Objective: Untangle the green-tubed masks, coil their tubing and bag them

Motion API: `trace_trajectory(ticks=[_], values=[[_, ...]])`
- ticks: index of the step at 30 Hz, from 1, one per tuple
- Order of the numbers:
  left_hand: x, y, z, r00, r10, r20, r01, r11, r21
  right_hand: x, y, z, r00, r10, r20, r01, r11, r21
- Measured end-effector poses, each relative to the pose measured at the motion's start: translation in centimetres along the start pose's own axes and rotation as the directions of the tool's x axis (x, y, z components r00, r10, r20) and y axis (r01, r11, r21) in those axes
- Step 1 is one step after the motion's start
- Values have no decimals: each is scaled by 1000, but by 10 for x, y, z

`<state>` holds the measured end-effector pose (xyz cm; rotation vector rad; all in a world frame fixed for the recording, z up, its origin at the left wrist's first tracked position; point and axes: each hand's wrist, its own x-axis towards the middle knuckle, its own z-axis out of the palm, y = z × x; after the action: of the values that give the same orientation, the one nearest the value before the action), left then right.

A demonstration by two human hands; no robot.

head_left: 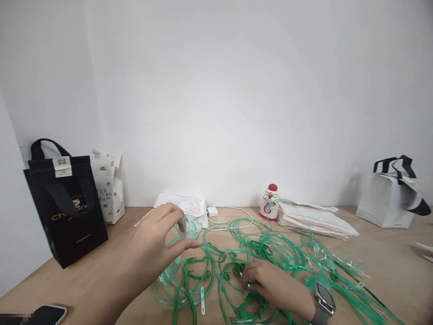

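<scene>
My left hand [157, 241] is raised over the left part of the table, thumb and fingers apart in a C shape, nothing visibly gripped. Just behind its fingertips lies a clear greenish oxygen mask [193, 229]. Coiled green tubing [212, 282], green straps [186, 289] and a thin whitish strip [202, 301] lie below it. My right hand [265, 282], with a watch on its wrist, reaches down into the tangle with its fingers curled. What they pinch is hidden. Around it are more green tubing [297, 255], a dark green strap [248, 309] and clear plastic parts [318, 250].
A black bag [72, 225] and a white printed bag [111, 194] stand at left. Along the wall are white packets [184, 204], a white adapter [212, 211], a red-topped bottle [269, 203], stacked packets [314, 221] and a white bag [382, 203]. A phone [50, 314] lies front left.
</scene>
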<state>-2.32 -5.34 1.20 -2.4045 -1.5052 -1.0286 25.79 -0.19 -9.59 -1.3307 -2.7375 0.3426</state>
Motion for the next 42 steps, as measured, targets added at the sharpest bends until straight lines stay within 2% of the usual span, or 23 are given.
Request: trace_trajectory(ticks=[10,18,22,25,28,30,32,34,36,38,40,42], values=[[2,0,7,1000,20,19,-21,999,31,7,26,7,992,112,-49,-113,994,-4],[4,4,9,1000,17,8,-17,1000,17,10,38,34,932,313,-184,-308,950,60],[4,1,9,999,7,37,-8,999,34,9,41,49,915,338,-221,-329,941,75],[4,-1,8,1000,6,26,-7,1000,22,5,36,50,916,314,-249,-308,949,62],[4,0,8,999,-5,-48,5,1000,-5,1,26,33,915,277,-293,-282,959,26],[5,2,9,989,-25,-147,23,1000,-10,-2,14,9,902,235,-362,-253,967,-3],[8,6,8,965,-74,-251,67,997,-38,-7,-3,-24,899,161,-407,-138,987,87],[11,12,7,945,-177,-276,135,977,-165,-13,-26,-59,888,79,-452,54,960,276],[15,20,3,940,-270,-209,176,908,-380,-19,-52,-89,875,21,-484,233,857,459],[16,27,0,935,-322,-146,186,799,-571,-20,-75,-108,832,2,-554,400,691,603],[14,31,-1,927,-347,-145,164,720,-674,-17,-91,-115,780,8,-626,532,518,670],[9,32,-1,929,-336,-153,135,695,-706,-11,-101,-114,781,7,-625,573,391,720]])
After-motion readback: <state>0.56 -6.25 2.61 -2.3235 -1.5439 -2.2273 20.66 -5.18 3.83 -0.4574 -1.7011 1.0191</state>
